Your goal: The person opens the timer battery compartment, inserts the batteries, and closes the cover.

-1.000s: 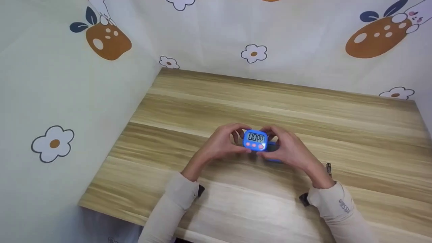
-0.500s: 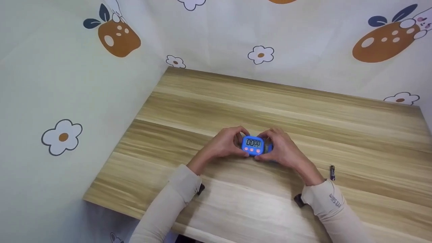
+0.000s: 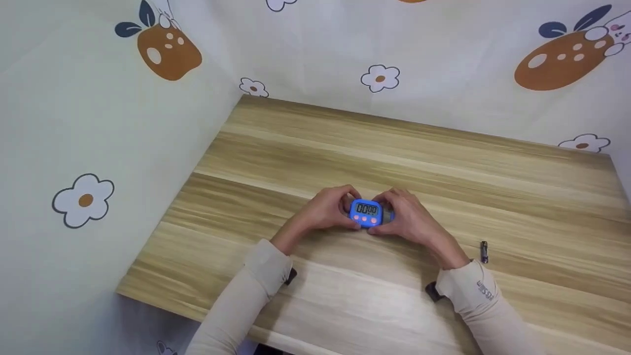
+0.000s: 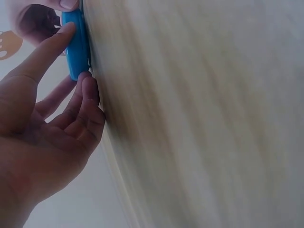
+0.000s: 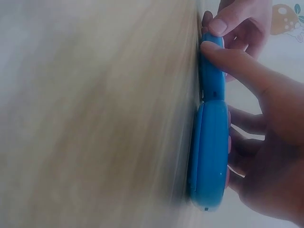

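Observation:
Low at the table's middle, a blue kitchen timer (image 3: 366, 213) with a digital screen and pink buttons faces up. My left hand (image 3: 326, 209) pinches its left side between thumb and fingers. My right hand (image 3: 413, 218) grips its right side the same way. A second blue timer (image 3: 388, 216) lies right beside it, mostly covered by the right hand in the head view. In the right wrist view, this second timer (image 5: 210, 152) sits end to end with the held timer (image 5: 213, 78). The left wrist view shows the held timer (image 4: 77, 52) edge-on, close to the tabletop.
A small dark battery (image 3: 484, 252) lies on the wooden table (image 3: 296, 143), right of the right wrist. Patterned cloth (image 3: 305, 54) hangs behind the table and along its left side. The table's front left edge (image 3: 162, 308) is in view.
Both hands have brought the held timer down and left, from overlapping the second timer to beside it. The right forearm has shifted left, leaving the battery fully visible. The head view has shifted slightly.

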`<state>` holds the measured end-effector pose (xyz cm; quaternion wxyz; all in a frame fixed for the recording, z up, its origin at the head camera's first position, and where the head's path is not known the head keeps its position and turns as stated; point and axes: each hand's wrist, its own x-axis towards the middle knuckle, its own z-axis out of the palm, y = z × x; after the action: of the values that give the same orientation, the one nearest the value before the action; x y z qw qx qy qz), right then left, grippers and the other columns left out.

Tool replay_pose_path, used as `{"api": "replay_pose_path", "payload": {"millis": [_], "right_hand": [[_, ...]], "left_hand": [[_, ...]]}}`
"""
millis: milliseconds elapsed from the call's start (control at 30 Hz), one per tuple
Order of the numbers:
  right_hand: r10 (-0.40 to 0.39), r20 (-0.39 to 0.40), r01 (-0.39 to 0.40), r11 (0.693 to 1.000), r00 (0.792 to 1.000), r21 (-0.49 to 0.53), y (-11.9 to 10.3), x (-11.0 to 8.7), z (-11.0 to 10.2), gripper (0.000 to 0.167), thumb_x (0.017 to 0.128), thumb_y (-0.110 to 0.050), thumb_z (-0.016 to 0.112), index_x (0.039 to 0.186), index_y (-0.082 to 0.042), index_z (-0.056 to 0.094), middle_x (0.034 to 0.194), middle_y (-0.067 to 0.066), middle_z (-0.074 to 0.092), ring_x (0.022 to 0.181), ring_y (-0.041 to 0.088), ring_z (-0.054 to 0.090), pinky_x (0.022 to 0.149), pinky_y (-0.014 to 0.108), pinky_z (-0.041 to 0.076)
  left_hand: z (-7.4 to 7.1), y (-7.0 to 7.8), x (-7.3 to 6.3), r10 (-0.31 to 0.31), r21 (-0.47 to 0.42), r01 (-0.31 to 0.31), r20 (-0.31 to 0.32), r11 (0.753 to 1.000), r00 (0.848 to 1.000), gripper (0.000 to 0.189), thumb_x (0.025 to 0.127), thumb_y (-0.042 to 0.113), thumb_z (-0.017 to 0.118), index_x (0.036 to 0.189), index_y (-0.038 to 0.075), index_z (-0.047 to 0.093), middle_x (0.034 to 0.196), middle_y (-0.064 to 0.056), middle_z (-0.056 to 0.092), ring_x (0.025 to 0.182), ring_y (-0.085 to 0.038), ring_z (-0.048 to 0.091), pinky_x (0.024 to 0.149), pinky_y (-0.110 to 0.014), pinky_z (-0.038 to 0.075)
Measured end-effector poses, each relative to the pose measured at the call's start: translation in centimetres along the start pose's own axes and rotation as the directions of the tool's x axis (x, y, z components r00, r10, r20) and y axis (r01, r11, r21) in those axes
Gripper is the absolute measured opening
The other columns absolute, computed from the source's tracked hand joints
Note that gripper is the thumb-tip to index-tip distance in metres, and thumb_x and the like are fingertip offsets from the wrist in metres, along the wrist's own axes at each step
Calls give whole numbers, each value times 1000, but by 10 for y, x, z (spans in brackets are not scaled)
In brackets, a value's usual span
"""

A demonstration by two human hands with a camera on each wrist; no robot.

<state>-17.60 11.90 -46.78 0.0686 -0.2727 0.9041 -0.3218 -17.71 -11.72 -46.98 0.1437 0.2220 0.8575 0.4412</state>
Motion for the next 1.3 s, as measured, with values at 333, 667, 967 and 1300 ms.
{"api": "replay_pose_path", "payload": {"millis": [333,667,967,1300], "right_hand": [[-6,6,6,1000,1000,22,11,-11,-9,74,65,-41,91,123,-7,61,110,5,58,105,23,49,95,45,35],[7,-69,-4,999,998,34,26,-51,-57,67,74,-38,87,129,-13,58,120,5,55,110,26,50,90,47,43],[-67,-23,64,990,997,-123,38,-58,-62,65,68,-32,91,121,-5,62,113,6,60,106,26,52,90,45,42],[-36,26,40,988,999,-148,43,-55,-52,63,65,-32,92,117,-7,65,109,3,60,101,21,53,91,45,41]], "left_hand": [[2,9,10,-44,43,40,93,998,995,70,71,25,90,126,5,53,101,-5,63,92,-18,60,82,-29,48],[14,33,20,67,146,-57,-59,988,996,65,77,40,84,130,15,57,107,-5,56,94,-17,52,79,-28,45],[41,57,39,187,415,-194,58,889,981,68,74,51,82,127,13,63,118,1,56,114,-15,46,101,-42,31],[55,63,49,110,582,-167,131,796,985,63,72,48,85,120,13,65,112,2,55,111,-16,47,101,-41,32]]}}
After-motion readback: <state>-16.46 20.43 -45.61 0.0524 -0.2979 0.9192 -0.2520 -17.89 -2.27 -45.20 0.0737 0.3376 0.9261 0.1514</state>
